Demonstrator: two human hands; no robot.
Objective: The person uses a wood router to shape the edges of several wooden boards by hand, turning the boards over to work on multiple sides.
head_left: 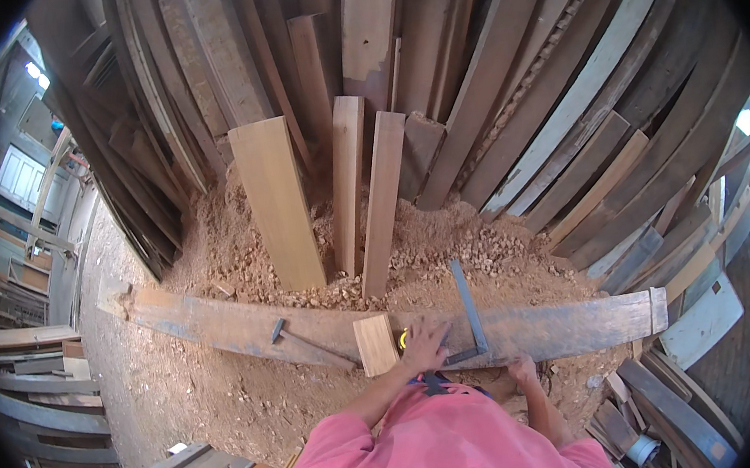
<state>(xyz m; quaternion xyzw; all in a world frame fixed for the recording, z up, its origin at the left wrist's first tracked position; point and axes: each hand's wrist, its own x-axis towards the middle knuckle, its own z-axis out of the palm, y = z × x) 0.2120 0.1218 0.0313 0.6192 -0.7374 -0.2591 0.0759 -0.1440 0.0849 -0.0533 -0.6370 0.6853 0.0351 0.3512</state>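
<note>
My left hand [425, 346] lies over the long plank bench with its fingers spread, beside a short light wood block [376, 344]. A yellow tape measure [403, 338] shows at that hand's edge. Just to the right is a blue-grey L-shaped metal square [467, 302], its long blade reaching across the bench and its short arm near my left fingers. My right hand [522, 369] is at the near edge of the bench, right of the square. Its fingers are curled, and what they hold, if anything, is hidden. Left of the block rests a hammer [279, 331], its handle slanting toward me.
The worn plank bench [570, 327] spans left to right before me. Wood shavings [216, 248] heap behind it, where three cut boards [279, 207] stand upright. Many long planks [503, 71] lean at the back. Stacked lumber lies left [46, 396] and offcuts [676, 413] lower right.
</note>
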